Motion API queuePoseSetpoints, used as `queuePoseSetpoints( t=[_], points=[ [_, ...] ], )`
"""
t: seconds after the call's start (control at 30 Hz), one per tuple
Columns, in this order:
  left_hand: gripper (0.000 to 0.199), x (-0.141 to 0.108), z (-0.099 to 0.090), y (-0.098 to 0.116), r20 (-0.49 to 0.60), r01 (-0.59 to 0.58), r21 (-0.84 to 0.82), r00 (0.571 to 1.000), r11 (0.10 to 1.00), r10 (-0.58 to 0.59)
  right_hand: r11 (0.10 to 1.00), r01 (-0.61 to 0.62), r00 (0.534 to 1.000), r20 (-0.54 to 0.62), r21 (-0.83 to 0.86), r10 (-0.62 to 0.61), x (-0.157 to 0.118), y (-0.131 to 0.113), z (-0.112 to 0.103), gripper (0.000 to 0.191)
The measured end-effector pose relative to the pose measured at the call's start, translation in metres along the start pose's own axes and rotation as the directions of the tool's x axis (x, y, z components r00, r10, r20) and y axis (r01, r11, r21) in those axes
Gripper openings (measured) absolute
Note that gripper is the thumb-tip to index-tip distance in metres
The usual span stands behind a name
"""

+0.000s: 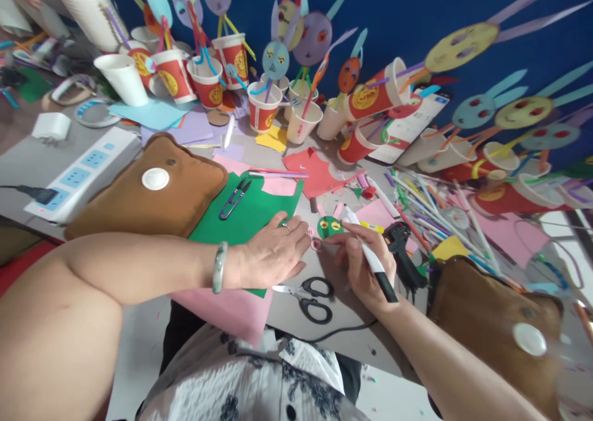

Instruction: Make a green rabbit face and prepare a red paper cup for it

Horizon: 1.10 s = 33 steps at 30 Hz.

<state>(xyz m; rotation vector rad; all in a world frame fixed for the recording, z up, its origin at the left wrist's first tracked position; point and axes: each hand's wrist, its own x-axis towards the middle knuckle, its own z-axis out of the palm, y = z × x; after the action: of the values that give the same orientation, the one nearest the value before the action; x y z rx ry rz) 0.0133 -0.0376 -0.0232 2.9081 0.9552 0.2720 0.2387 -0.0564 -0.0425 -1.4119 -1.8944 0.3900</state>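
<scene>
your right hand (368,260) is closed around a white marker (370,260), thumb and fingers pinching the barrel, its black end pointing down towards your wrist. your left hand (273,253) lies palm down and mostly open, fingers slightly bent and close together, gripping nothing that shows; its fingertips are right by two small pink discs (315,244), and you can't tell whether they touch them. the green paper face (330,227), with yellow eyes and pink ears, lies flat on the table (290,322) between your hands, just beside the discs and near your right fingertips. closer to your body, the black-handled scissors (317,300) lie between your hands. a green sheet (222,220) runs partly under your left hand, with dark thread snips (235,198) on top, and a brown cushion (152,186) sits to its left. a black glue gun (405,257) lies just right of your right hand. beyond, red-and-white cups (265,107) stand with paper rabbit faces (275,60) on coloured stems.
</scene>
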Motion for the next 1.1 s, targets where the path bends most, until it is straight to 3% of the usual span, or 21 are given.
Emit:
queuePoseSetpoints(
  t=[0.1, 0.2, 0.33, 0.5, 0.63, 0.8, 0.93, 1.03, 1.1],
  points=[
    [0.037, 0.0, 0.001, -0.001, -0.018, 0.004, -0.022, 1.0, 1.0, -0.005, 0.999, 0.001, 1.0, -0.025, 0.053, 0.0, -0.001, 0.005, 0.003, 0.026],
    [0.032, 0.001, -0.002, 0.0, -0.057, 0.003, -0.112, 0.998, 0.994, -0.009, 0.988, 0.142, 0.99, 0.003, 0.064, -0.142, -0.001, 0.011, 0.002, 0.048],
    [0.031, 0.001, -0.009, 0.003, -0.097, 0.024, -0.309, 0.994, 0.951, -0.056, 0.946, 0.311, 0.95, 0.05, -0.09, -0.307, 0.003, 0.014, -0.002, 0.066],
    [0.036, 0.001, -0.009, 0.004, -0.04, 0.061, -0.531, 0.994, 0.845, -0.097, 0.869, 0.413, 0.909, 0.064, -0.272, -0.412, 0.006, 0.008, -0.002, 0.071],
    [0.035, 0.004, -0.007, 0.003, -0.008, 0.103, -0.571, 0.991, 0.815, -0.131, 0.809, 0.461, 0.875, 0.033, -0.365, -0.484, 0.005, 0.002, -0.002, 0.066],
    [0.029, 0.006, -0.014, 0.004, 0.007, 0.141, -0.663, 0.983, 0.735, -0.183, 0.815, 0.459, 0.881, 0.067, -0.354, -0.468, 0.005, 0.002, -0.009, 0.054],
    [0.036, 0.005, -0.021, 0.006, 0.083, 0.169, -0.796, 0.982, 0.581, -0.173, 0.795, 0.48, 0.865, 0.047, -0.371, -0.5, 0.012, 0.013, -0.021, 0.048],
    [0.041, 0.004, -0.022, 0.008, 0.178, 0.225, -0.854, 0.974, 0.47, -0.143, 0.845, 0.374, 0.897, -0.082, -0.382, -0.434, 0.02, 0.018, -0.032, 0.042],
    [0.039, 0.003, -0.019, 0.008, 0.16, 0.205, -0.854, 0.978, 0.478, -0.133, 0.944, 0.226, 0.948, -0.166, -0.242, -0.27, 0.023, 0.017, -0.037, 0.036]
  ],
)
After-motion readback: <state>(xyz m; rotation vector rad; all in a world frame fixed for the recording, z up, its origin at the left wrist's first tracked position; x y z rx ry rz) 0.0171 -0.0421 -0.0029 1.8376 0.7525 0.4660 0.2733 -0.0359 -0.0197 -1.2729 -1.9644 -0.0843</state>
